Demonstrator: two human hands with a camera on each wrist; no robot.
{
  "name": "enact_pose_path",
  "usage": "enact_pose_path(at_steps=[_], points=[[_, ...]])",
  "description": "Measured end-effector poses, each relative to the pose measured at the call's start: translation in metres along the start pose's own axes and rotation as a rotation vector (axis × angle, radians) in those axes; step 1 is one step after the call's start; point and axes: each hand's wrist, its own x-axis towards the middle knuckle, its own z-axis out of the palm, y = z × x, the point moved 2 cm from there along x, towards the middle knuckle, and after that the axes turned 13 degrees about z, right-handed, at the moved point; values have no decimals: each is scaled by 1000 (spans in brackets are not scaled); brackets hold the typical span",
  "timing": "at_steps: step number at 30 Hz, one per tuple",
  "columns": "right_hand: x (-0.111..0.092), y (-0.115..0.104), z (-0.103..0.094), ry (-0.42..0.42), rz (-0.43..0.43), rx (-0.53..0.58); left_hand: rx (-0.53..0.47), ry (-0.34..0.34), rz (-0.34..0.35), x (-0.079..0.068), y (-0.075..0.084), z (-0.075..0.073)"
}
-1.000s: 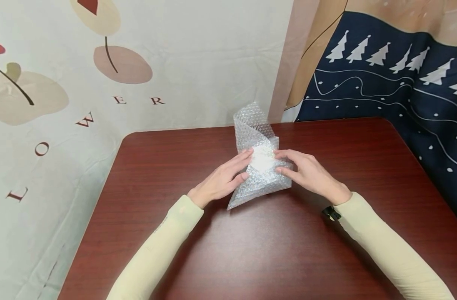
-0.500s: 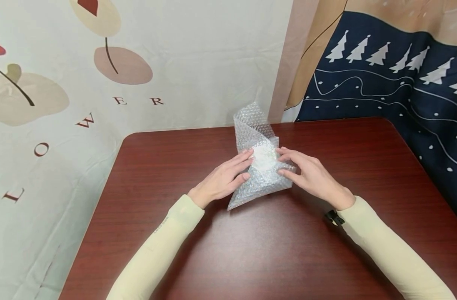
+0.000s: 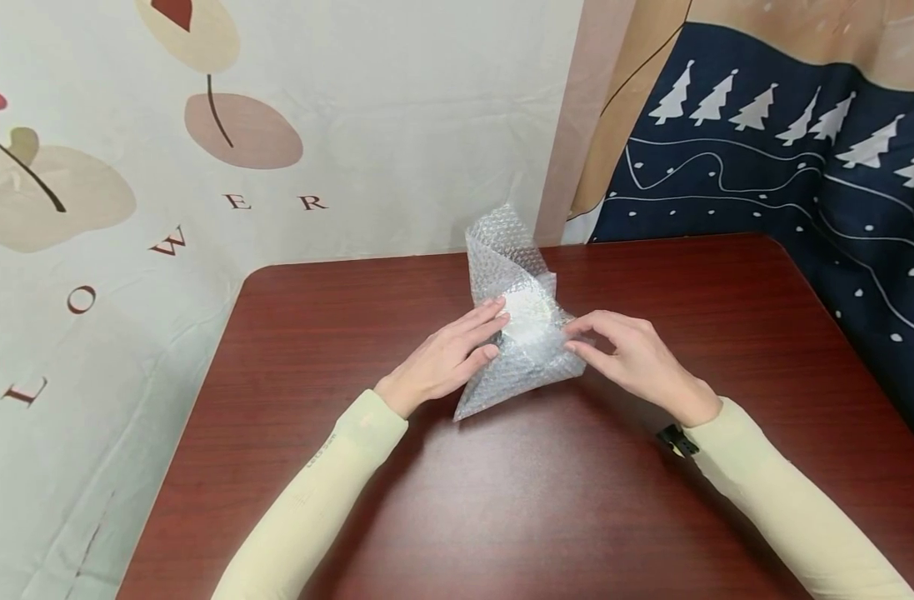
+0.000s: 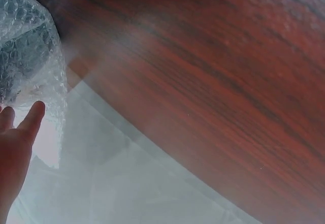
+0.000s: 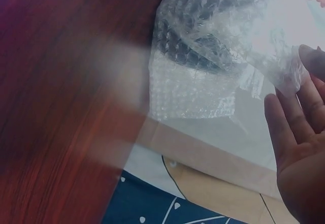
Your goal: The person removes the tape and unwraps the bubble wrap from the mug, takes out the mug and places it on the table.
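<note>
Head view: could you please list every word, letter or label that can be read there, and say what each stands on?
"L O W E R": spaced dark red letters curving across the cream flower-print wall cloth; any letter before the L lies out of frame.
Small dark print on the pale yellow left sleeve: too small to read.
Clear bubble wrap bundle, dark red wooden table, navy tree-pattern cloth: no text.

dark red wood counter (image 3: 397, 500), crinkly bubble wrap (image 3: 512, 333) bundled round something white, one flap sticking up, left hand (image 3: 445, 358) flat against its left side, right hand (image 3: 636, 358) pinching the right corner, cream sleeves, flower-print cloth behind
</note>
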Motion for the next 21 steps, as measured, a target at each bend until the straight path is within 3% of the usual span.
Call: enact_pose_path(at_steps=[13, 21], points=[[-11, -4, -8, -101, 26, 30, 4, -11, -15, 1, 0, 1], [-16, -4, -9, -118, 9, 46, 8, -19, -30, 1, 0, 0]])
